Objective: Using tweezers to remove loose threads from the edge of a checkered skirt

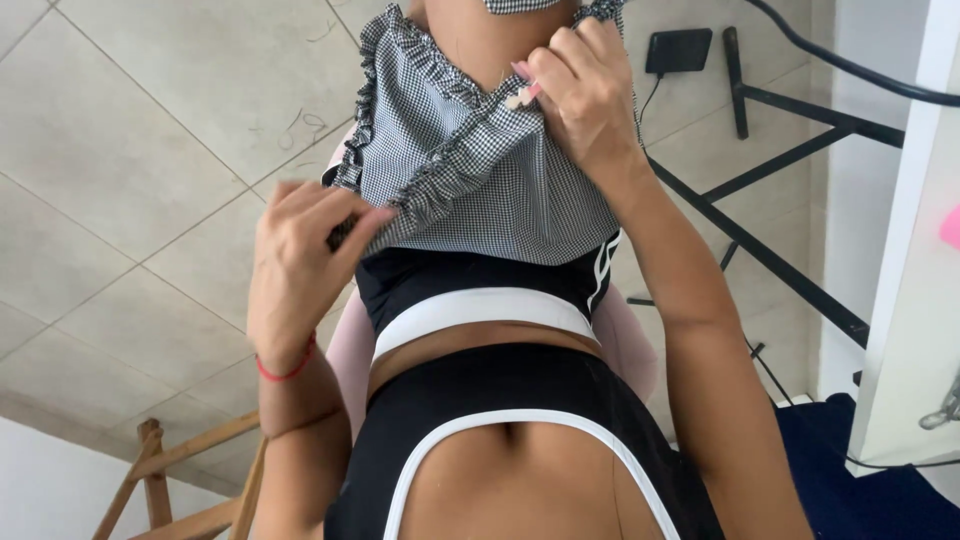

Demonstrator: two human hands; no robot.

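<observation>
A black-and-white checked garment with ruffled edges hangs in front of my body, over black clothing with white trim. My left hand, with a red string bracelet at the wrist, pinches the ruffled lower edge of the checked garment. My right hand, with pink nails, grips the garment's upper edge near the top of the view. Both arms come up from the bottom of the frame on either side of my torso.
Pale floor tiles lie below. A black metal frame and a black adapter with a cable are at the upper right. There is a white tabletop edge at right, a wooden frame at lower left, a pink seat and dark blue cloth.
</observation>
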